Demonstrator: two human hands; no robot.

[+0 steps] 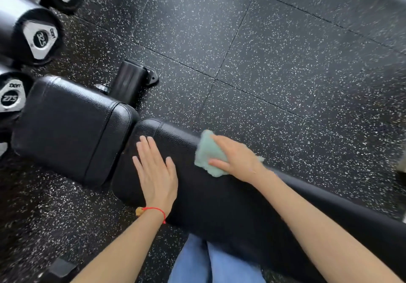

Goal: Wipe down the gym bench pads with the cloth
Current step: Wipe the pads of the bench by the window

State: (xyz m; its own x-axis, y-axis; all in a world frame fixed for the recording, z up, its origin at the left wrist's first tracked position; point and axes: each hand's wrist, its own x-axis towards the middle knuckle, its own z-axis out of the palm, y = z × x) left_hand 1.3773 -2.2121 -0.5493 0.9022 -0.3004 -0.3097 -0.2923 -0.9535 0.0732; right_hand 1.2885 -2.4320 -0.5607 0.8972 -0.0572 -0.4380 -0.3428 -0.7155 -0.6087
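The black gym bench has a long back pad (219, 199) running from the centre to the lower right, and a shorter seat pad (70, 129) at the left, with a narrow gap between them. My left hand (154, 173) lies flat, fingers straight, on the long pad near its left end. My right hand (236, 157) grips a crumpled pale green cloth (208, 151) and presses it on the far edge of the long pad.
Several black dumbbells (39, 39) with silver end plates sit at the upper left. A black bench foot (131, 80) stands on the speckled rubber floor (263, 52) behind the seat pad. My blue trouser legs (211, 260) show below the bench.
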